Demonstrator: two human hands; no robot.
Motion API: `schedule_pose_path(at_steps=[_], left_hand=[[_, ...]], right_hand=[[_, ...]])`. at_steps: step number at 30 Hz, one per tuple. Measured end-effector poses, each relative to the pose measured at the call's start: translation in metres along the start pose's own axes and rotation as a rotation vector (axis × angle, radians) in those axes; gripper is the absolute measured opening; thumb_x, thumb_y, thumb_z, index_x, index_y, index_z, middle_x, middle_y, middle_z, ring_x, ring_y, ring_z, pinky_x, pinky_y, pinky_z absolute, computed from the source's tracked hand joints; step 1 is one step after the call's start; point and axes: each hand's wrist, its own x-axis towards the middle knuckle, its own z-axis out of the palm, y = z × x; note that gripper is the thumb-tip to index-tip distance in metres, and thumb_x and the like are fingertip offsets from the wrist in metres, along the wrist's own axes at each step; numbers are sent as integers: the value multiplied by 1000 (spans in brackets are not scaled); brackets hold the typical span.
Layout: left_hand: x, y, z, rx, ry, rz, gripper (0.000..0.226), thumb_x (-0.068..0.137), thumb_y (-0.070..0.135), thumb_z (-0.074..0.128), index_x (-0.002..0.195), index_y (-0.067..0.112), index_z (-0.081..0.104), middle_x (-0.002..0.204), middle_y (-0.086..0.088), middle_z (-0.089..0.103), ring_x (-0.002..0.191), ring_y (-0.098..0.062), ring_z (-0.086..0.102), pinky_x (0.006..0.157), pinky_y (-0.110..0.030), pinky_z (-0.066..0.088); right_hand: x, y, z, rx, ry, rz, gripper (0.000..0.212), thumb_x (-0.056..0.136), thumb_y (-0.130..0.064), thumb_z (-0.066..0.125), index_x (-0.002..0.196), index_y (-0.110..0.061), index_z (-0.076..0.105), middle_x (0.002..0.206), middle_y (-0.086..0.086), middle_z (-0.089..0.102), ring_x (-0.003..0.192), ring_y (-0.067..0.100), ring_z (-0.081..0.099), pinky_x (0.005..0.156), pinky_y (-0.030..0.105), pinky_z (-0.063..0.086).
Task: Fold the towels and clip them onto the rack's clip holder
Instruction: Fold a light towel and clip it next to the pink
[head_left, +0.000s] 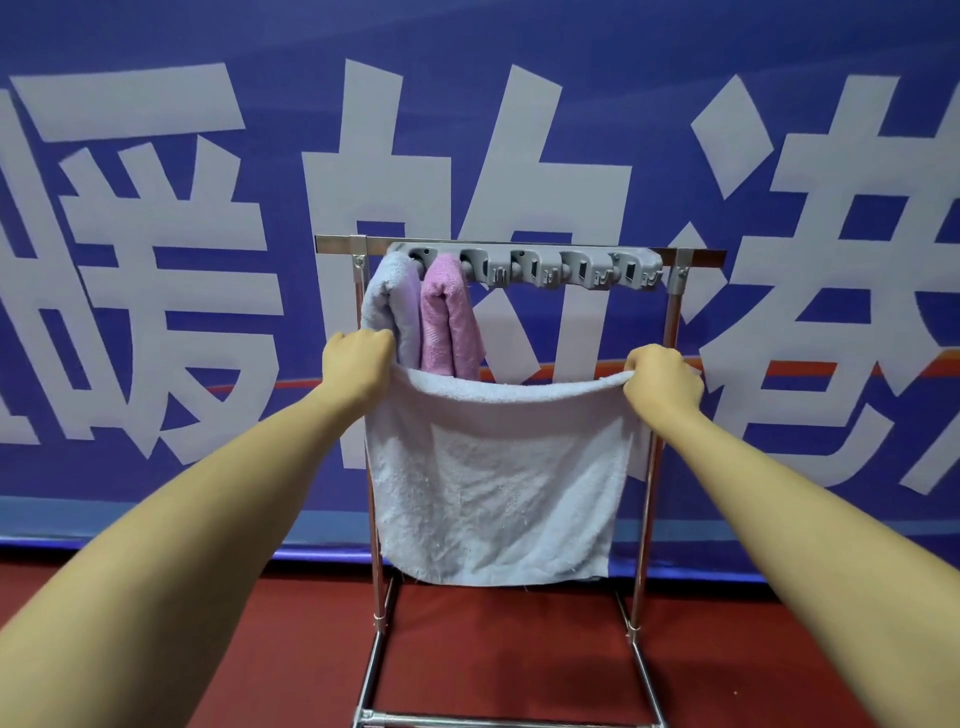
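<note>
Both hands' grip (358, 364) (662, 379) hides towel (493, 478) corners.

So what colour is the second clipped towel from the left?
Pink towel, clearest in the head view.

I see the two leftmost slots of the grey plastic clip holder (524, 267) filled by a folded lavender towel (395, 301) and a folded pink towel (449, 317), while the slots to their right stand open. The pale blue towel (493, 478) stretched between my hands screens the metal rack's (670, 332) middle.
</note>
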Motion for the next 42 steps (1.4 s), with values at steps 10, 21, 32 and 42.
schedule_pose_path(at_steps=[10, 21, 32, 42], left_hand=[[2, 5, -7, -6, -77, 13, 18, 86, -2, 45, 98, 4, 58, 104, -14, 59, 88, -34, 58, 63, -33, 38], [-3, 3, -1, -34, 16, -3, 19, 89, 6, 36, 103, 2, 47, 111, -19, 47, 102, -33, 41, 86, -41, 29], [-3, 4, -12, 73, -73, 73, 18, 85, -2, 47, 97, 2, 60, 103, -15, 61, 95, -34, 55, 79, -36, 38], [-10, 2, -17, -11, -143, 68, 17, 84, -3, 46, 94, -3, 60, 80, -11, 45, 80, -37, 58, 58, -33, 38]], right_hand=[[1, 5, 6, 573, -51, 141, 29, 81, 4, 46, 90, 1, 73, 91, 12, 68, 96, 29, 60, 75, 26, 48], [-4, -3, -4, 49, 67, -97, 20, 89, -4, 44, 96, 2, 62, 106, 15, 56, 97, 32, 52, 71, 36, 36], [-6, -7, -15, -209, 85, -105, 11, 88, -8, 55, 87, -4, 65, 89, 12, 63, 88, 29, 57, 82, 37, 36], [-11, 1, -15, -147, 76, -110, 10, 85, -3, 57, 91, 1, 64, 93, 16, 62, 90, 31, 57, 81, 37, 41]])
